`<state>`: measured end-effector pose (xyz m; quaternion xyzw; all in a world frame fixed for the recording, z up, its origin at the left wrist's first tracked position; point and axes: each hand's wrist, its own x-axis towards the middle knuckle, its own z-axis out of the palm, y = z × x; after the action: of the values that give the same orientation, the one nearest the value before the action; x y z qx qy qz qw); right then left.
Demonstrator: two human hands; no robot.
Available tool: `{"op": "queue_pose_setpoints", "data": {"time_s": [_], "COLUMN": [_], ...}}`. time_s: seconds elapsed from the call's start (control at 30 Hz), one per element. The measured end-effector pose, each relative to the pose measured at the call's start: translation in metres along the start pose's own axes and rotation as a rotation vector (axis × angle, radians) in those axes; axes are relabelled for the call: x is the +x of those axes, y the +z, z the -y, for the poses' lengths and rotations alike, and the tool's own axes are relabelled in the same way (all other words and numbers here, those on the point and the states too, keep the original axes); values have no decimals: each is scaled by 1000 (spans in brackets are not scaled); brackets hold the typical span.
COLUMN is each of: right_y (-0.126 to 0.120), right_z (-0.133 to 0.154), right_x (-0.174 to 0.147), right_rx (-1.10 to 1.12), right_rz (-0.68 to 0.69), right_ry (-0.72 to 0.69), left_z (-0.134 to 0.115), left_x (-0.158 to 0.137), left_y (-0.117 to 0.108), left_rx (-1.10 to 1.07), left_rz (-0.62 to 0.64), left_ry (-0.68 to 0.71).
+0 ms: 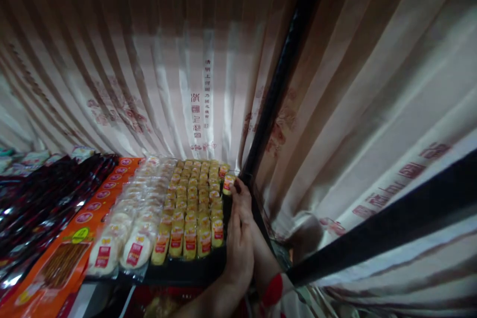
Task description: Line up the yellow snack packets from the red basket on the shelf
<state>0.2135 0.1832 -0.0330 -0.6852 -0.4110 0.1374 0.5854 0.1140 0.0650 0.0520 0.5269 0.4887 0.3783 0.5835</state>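
My right hand (244,199) reaches to the far right corner of the display, its fingers closed at the edge of a small wrapped yellow cake (228,185) with a red label. Close beside it, my left hand (238,251) is stretched out, fingers straight and pointing forward; its palm side is hidden. Left of my hands stand rows of the same wrapped yellow cakes (190,238), packed tightly. A dark strip of the display surface (186,271) shows in front of them.
Left of the cakes lie clear packs of round white pastries (136,253), orange snack packets (67,258) and dark shiny packets (44,194). Pleated printed curtains (167,84) hang behind and on the right. A dark post (276,79) rises at the corner; a dark rail (387,218) slants across the right.
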Motion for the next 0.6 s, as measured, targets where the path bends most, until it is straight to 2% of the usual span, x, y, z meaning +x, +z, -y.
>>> {"op": "queue_pose_setpoints", "data": {"time_s": [0.1,0.23,0.33,0.47,0.6], "right_y": [14,27,34,37,41], "right_z": [-4,-5,-5,-6,-6], "right_x": [14,25,29,33,37], "right_rx": [-69,-66,-60,-66,-40], "right_rz": [16,42,44,69,96], "right_ry": [49,8,-26,-62,-129], "left_z": [14,32,39,22,-16], "left_x": [-11,-12,-10,4,47], "left_y": [-7,-11,-13,-23,-44], "left_rx": [-16,-57,-1,227,591], "left_rz": [19,53,83,82,113], "left_ry": [-9,-21,15,236,476]}}
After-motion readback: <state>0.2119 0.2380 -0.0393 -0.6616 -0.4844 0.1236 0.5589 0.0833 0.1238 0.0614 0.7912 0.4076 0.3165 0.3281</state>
